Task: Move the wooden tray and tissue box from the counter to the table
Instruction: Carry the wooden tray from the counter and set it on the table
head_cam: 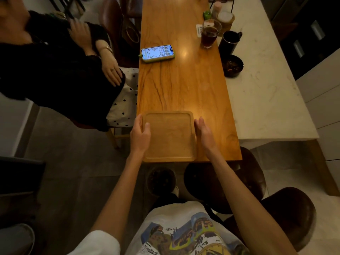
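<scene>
A square wooden tray with a raised rim lies flat on the near end of the long wooden table, its front edge at the table's edge. My left hand grips the tray's left rim, thumb over the top. My right hand rests against the tray's right rim with fingers extended. The tray is bare inside. No tissue box is visible.
A lit phone in a green case lies mid-table. A glass of dark drink, a black mug and a dark bowl stand at the far right by the white marble counter. A seated person is at left. Dark stools stand below.
</scene>
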